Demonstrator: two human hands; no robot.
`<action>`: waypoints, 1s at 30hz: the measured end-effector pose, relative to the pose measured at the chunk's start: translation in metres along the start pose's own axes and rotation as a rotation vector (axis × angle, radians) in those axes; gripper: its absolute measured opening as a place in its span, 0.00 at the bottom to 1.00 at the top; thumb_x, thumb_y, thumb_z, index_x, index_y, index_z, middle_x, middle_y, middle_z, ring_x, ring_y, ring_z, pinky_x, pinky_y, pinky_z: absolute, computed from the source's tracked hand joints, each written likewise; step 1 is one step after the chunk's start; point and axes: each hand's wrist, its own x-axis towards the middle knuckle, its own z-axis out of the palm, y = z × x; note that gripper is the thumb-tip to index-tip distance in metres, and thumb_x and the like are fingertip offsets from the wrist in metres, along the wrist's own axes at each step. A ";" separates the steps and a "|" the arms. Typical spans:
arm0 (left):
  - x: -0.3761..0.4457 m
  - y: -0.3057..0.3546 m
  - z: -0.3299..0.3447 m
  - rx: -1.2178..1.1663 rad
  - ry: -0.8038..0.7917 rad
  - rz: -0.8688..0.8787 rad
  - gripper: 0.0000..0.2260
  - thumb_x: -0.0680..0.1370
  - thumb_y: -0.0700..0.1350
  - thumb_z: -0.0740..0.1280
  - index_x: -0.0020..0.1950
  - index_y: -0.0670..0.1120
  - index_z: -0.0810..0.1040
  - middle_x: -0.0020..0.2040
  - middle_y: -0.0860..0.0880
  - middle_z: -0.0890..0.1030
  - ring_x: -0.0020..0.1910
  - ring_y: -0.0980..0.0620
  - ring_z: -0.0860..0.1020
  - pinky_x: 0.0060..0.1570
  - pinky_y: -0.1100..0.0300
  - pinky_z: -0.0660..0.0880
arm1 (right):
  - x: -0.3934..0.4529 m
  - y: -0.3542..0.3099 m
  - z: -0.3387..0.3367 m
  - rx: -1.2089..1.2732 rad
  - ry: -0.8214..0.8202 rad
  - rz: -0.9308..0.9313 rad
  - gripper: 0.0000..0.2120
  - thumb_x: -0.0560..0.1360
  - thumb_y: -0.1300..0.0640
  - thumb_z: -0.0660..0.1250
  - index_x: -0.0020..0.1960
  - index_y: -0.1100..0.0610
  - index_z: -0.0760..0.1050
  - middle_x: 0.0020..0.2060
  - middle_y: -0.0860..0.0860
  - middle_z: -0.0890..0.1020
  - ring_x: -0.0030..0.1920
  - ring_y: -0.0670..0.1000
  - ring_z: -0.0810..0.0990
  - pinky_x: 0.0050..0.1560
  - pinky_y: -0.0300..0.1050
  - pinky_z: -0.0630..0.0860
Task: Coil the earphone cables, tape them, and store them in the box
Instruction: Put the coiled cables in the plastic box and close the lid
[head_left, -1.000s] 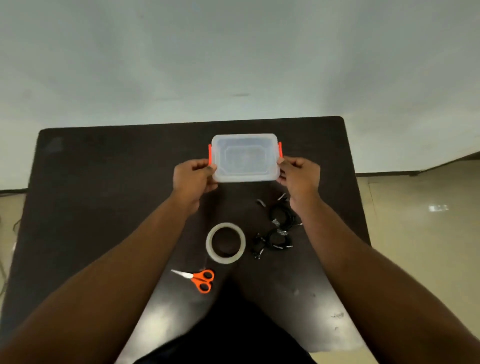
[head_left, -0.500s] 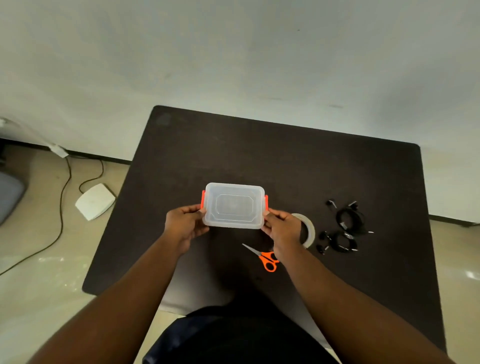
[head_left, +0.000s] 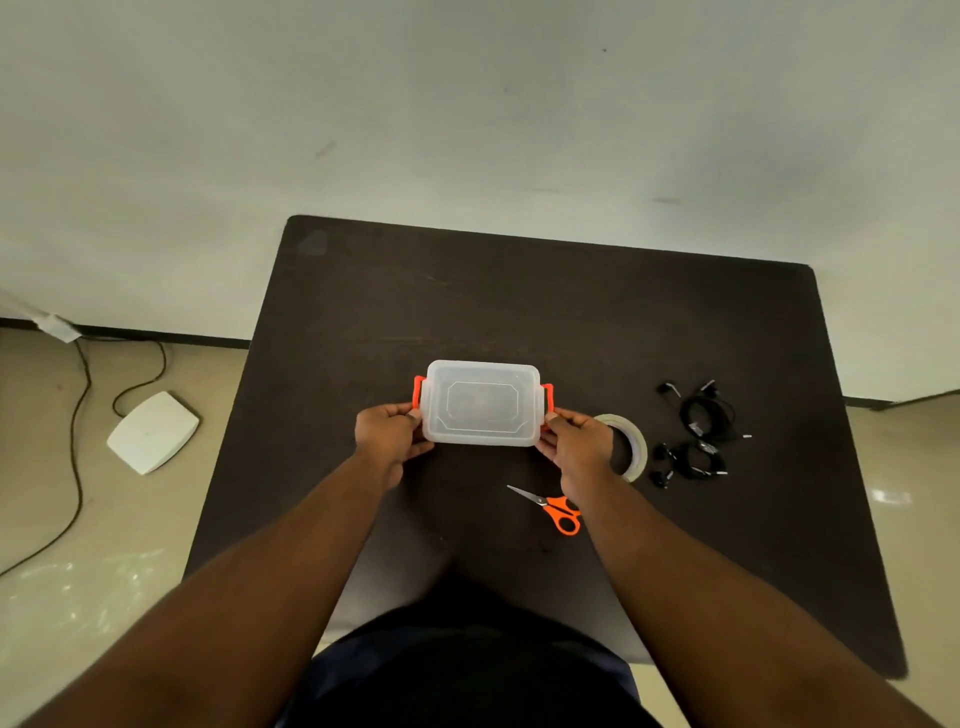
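Translucent plastic box (head_left: 482, 402), lid on, orange clips at both short ends; it sits around the middle of the dark worktop (head_left: 519, 301), a little toward the near edge; whether it rests on the surface or is raised just off it, cannot tell. Left hand (head_left: 387, 435) grips the box's near-left corner, fingers curled against the side below the left clip (head_left: 417, 391); right hand (head_left: 577, 441) grips the near-right corner the same way, fingertips at the right clip (head_left: 548, 397). Both forearms reach in from the near edge.

Roll of clear tape (head_left: 629, 447) lies flat just beside the right hand, partly hidden behind it, toward the right edge; orange-handled scissors (head_left: 551, 511) lie nearer the near edge, closed blades pointing left, handles beside the right wrist; two bundles of black earphone cable toward the right edge, apart from the box: farther bundle (head_left: 704, 413) loosely looped, with earbuds and plug trailing out; nearer bundle (head_left: 693, 461) just this side of it, also looped; whether either is taped, too small to tell.

Off the worktop, on the pale floor to the left: a flat white device (head_left: 152, 431) with a dark cord (head_left: 78, 441) running past it to the wall.
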 end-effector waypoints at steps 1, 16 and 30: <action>0.001 -0.001 0.001 0.012 -0.007 -0.004 0.06 0.79 0.37 0.65 0.53 0.43 0.79 0.51 0.44 0.83 0.44 0.47 0.83 0.35 0.53 0.81 | 0.001 -0.001 -0.002 -0.031 0.009 -0.003 0.09 0.77 0.64 0.66 0.56 0.61 0.78 0.49 0.57 0.83 0.46 0.54 0.84 0.48 0.52 0.82; -0.028 0.022 0.019 0.351 -0.107 0.228 0.14 0.79 0.43 0.63 0.64 0.44 0.77 0.56 0.46 0.81 0.53 0.46 0.79 0.56 0.49 0.77 | -0.039 -0.025 0.015 -0.551 -0.099 -0.210 0.14 0.79 0.55 0.62 0.62 0.58 0.76 0.55 0.54 0.81 0.52 0.52 0.78 0.48 0.45 0.75; -0.032 0.117 0.001 -0.208 -0.299 0.121 0.14 0.79 0.52 0.65 0.52 0.42 0.81 0.47 0.42 0.85 0.45 0.45 0.84 0.43 0.50 0.82 | -0.052 -0.129 0.038 0.136 -0.185 -0.160 0.15 0.80 0.44 0.59 0.51 0.53 0.78 0.49 0.53 0.83 0.48 0.51 0.82 0.51 0.47 0.79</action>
